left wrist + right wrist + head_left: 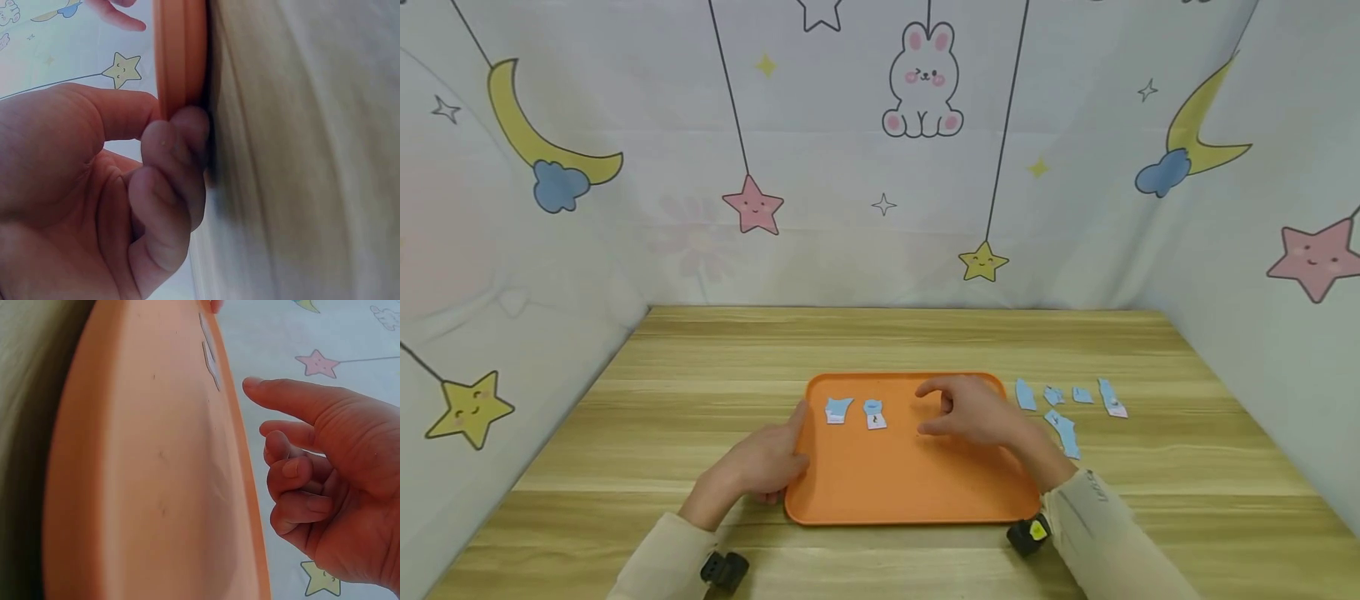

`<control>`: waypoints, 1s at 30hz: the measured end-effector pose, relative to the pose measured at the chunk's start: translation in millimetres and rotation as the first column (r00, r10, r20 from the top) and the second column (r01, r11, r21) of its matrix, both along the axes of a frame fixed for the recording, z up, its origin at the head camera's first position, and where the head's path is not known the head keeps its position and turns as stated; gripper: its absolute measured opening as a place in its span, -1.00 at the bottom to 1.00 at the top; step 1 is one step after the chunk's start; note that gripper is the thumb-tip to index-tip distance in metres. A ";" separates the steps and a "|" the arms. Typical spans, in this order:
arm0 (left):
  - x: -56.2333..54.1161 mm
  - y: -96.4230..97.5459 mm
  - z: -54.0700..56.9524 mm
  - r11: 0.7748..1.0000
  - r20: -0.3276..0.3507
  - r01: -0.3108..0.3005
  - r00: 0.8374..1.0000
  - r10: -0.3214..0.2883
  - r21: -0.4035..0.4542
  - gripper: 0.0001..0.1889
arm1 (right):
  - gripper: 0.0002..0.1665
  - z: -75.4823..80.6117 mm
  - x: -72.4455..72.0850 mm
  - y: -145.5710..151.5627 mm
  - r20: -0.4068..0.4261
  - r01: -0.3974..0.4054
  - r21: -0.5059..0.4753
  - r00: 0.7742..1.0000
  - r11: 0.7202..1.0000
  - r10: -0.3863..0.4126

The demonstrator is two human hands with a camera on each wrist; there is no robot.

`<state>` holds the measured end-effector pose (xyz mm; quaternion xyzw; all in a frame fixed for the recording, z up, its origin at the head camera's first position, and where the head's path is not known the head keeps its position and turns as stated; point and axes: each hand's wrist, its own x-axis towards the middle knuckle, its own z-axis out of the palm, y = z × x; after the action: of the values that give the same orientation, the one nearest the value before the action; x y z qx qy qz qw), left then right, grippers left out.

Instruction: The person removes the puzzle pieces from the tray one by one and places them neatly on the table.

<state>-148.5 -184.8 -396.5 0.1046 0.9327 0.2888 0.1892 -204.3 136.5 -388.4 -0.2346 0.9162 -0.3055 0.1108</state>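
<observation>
An orange tray (917, 492) lies on the wooden table. My left hand (766, 457) grips its left rim; in the left wrist view the thumb meets the rim and other fingers (165, 206) curl at its outer side. Two torn-looking light-blue and white pieces (838, 409), apparently paper, lie in the tray's upper left, the right one (876, 415) bearing a small dark mark. Over the tray's right part hovers my right hand (973, 410), holding nothing. Its thumb and index finger are spread apart, and the other fingers (294, 481) bend loosely.
Right of the tray, several more light-blue pieces lie on the table (1187, 467), including a long one (1063, 433) near my right wrist and another (1112, 398) farther right. A patterned cloth (850, 167) hangs behind and at both sides.
</observation>
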 end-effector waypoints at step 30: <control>1.9 0.0 3.0 1.000 -0.009 0.012 1.000 -0.012 0.015 -0.11 | -0.36 -10.3 -17.8 -50.0 0.058 -0.037 0.070 0.998 0.997 0.033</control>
<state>-146.6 -184.8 -393.5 0.1131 0.9306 0.2942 0.1860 -222.1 86.5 -398.7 -0.2375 0.9187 -0.2773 0.1505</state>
